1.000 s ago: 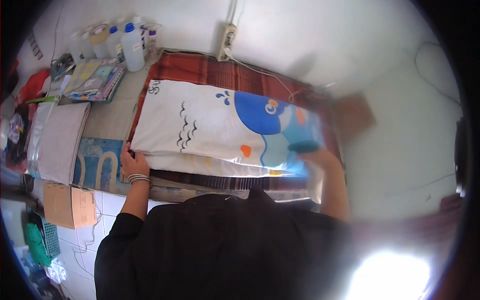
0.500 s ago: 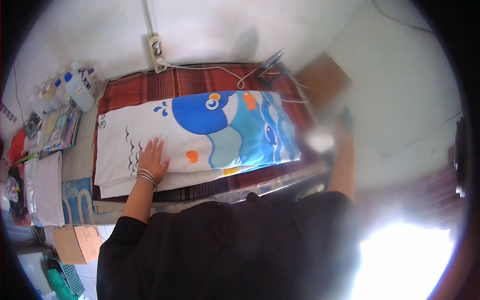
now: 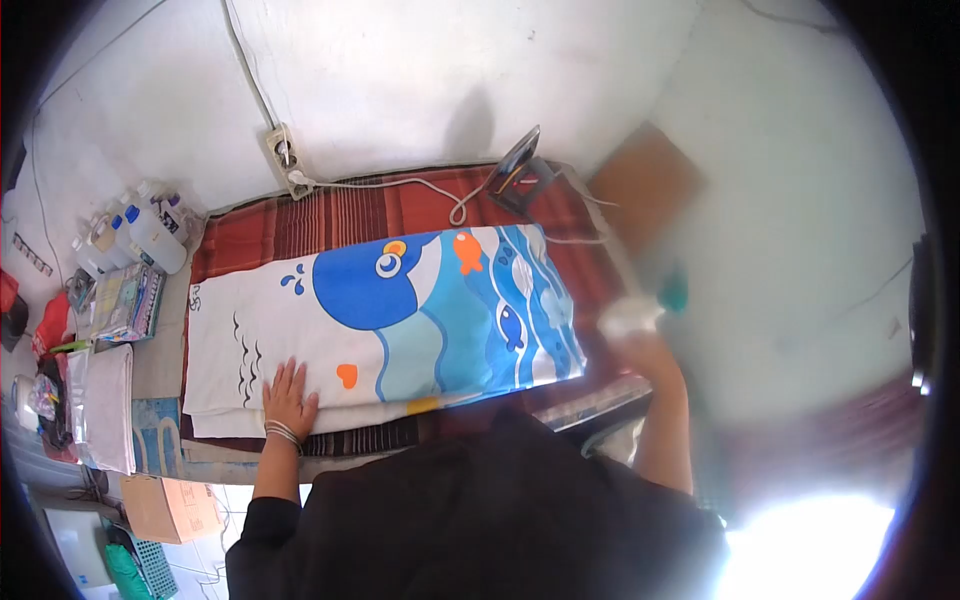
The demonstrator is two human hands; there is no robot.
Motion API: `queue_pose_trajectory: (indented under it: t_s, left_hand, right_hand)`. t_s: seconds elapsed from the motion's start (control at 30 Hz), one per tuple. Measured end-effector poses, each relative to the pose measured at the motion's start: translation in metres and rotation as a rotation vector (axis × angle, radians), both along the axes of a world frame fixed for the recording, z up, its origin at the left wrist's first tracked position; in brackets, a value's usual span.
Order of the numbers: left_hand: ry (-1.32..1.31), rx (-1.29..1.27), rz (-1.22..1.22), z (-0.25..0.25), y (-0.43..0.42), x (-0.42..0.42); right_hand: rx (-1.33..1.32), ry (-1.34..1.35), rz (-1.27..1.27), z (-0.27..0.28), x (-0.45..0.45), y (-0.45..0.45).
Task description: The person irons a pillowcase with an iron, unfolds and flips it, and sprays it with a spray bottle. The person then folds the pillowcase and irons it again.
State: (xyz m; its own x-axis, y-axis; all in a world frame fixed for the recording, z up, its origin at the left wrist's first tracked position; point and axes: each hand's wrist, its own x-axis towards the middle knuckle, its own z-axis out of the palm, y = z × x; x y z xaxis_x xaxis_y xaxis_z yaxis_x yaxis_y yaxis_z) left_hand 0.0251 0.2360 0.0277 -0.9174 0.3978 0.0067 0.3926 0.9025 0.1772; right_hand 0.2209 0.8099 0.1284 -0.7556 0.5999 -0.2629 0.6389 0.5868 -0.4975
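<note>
A folded white cloth (image 3: 290, 350) printed with a blue whale, fish and waves lies flat on a red plaid cover (image 3: 235, 240). My left hand (image 3: 290, 400), bracelets at its wrist, rests palm down on the near edge of the cloth with fingers spread. Off the cloth's right end, my right hand (image 3: 645, 352) is closed around what looks like a spray bottle (image 3: 628, 316), white with a teal top. Motion blurs that hand and bottle. An iron (image 3: 515, 172) stands on its heel behind the cloth, its cord running left across the cover.
A power strip (image 3: 287, 160) hangs on the wall. Several plastic bottles (image 3: 155, 240) and a stack of packets (image 3: 130, 300) stand at the left, near a folded pale cloth (image 3: 108, 410). A cardboard box (image 3: 170, 508) is below the table; a brown board (image 3: 648, 185) is behind right.
My right hand has brought the blurred bottle lower and left, closer to the cloth's right end. The view has tilted, so the table sits lower. My left hand stays on the cloth.
</note>
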Motion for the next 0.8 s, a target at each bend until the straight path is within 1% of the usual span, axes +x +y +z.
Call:
queue_pose_trajectory:
  t_s: [0.03, 0.07, 0.1, 0.13, 0.2, 0.23, 0.27, 0.3, 0.33, 0.37, 0.4, 0.43, 0.5, 0.53, 0.6, 0.63, 0.7, 0.73, 0.77, 0.8]
  left_hand:
    - [0.003, -0.006, 0.006, -0.002, 0.0, -0.002]
    - [-0.028, 0.055, 0.042, -0.004, -0.001, -0.003]
    - [-0.057, 0.116, 0.081, -0.006, -0.002, -0.005]
    - [-0.055, 0.111, 0.093, -0.009, -0.004, -0.01]
    - [0.035, 0.283, 0.074, -0.01, -0.011, -0.019]
    - [0.041, 0.277, 0.095, -0.01, -0.014, -0.021]
    - [0.066, 0.209, 0.136, -0.01, -0.017, -0.023]
    - [0.09, 0.139, 0.178, -0.008, -0.022, -0.024]
    - [0.097, 0.131, 0.197, -0.006, -0.026, -0.022]
    - [0.065, 0.045, 0.256, -0.005, -0.027, -0.019]
    - [0.03, -0.039, 0.313, -0.004, -0.027, -0.016]
    - [0.035, -0.04, 0.326, -0.003, -0.027, -0.013]
    - [0.0, -0.099, 0.372, -0.001, -0.025, -0.006]
    - [0.021, -0.097, 0.375, -0.002, -0.024, -0.006]
    - [0.039, -0.083, 0.377, -0.004, -0.025, -0.005]
    - [0.067, -0.071, 0.369, -0.005, -0.025, -0.004]
    - [0.041, -0.055, 0.373, -0.001, -0.025, -0.004]
    - [0.031, -0.036, 0.376, 0.0, -0.026, -0.007]
    - [0.032, -0.035, 0.357, -0.006, -0.034, -0.014]
    - [0.028, 0.058, 0.311, -0.019, -0.052, -0.023]
  right_hand:
    - [-0.217, 0.051, 0.006, 0.015, -0.015, -0.014]
    - [-0.371, 0.013, -0.001, 0.047, -0.045, -0.032]
    - [-0.426, 0.236, -0.017, 0.044, -0.072, -0.031]
    - [-0.477, 0.459, -0.031, 0.039, -0.101, -0.024]
    - [-0.493, 0.542, -0.109, 0.034, -0.169, -0.002]
    - [-0.501, 0.608, -0.152, 0.011, -0.209, 0.019]
    - [-0.51, 0.671, -0.197, -0.014, -0.242, 0.039]
    - [-0.525, 0.668, -0.18, -0.025, -0.265, 0.046]
    - [-0.602, 0.702, -0.158, -0.033, -0.285, 0.052]
    - [-0.679, 0.737, -0.136, -0.044, -0.309, 0.062]
    - [-0.64, 0.769, -0.07, -0.063, -0.332, 0.076]
    - [-0.601, 0.802, -0.004, -0.082, -0.354, 0.089]
    - [-0.776, 0.565, -0.141, -0.071, -0.359, 0.08]
    - [-0.775, 0.556, -0.134, -0.068, -0.367, 0.076]
    - [-0.696, 0.784, -0.131, -0.062, -0.381, 0.072]
    - [-0.694, 0.772, -0.132, -0.053, -0.385, 0.073]
    - [-0.305, 0.675, 0.109, 0.02, -0.368, 0.04]
    - [-0.301, 0.674, 0.094, 0.045, -0.356, 0.024]
    - [-0.187, 0.507, 0.175, 0.07, -0.343, 0.008]
    - [-0.074, 0.337, 0.251, 0.092, -0.33, -0.01]
